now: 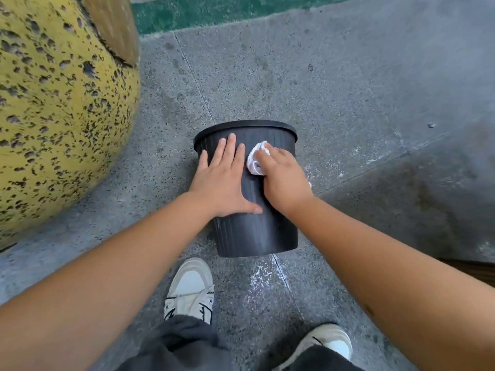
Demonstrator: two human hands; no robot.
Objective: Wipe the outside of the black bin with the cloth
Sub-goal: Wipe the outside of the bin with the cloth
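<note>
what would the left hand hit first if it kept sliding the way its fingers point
The left hand lies flat on the bin, fingers pointing toward the rim. Going straight on, it would likely meet that raised rim first, then bare floor beyond.

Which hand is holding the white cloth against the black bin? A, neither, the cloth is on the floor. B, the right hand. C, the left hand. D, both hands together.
B: the right hand grips the bunched cloth against the bin, while the left hand lies flat and bare on the bin's side.
</note>
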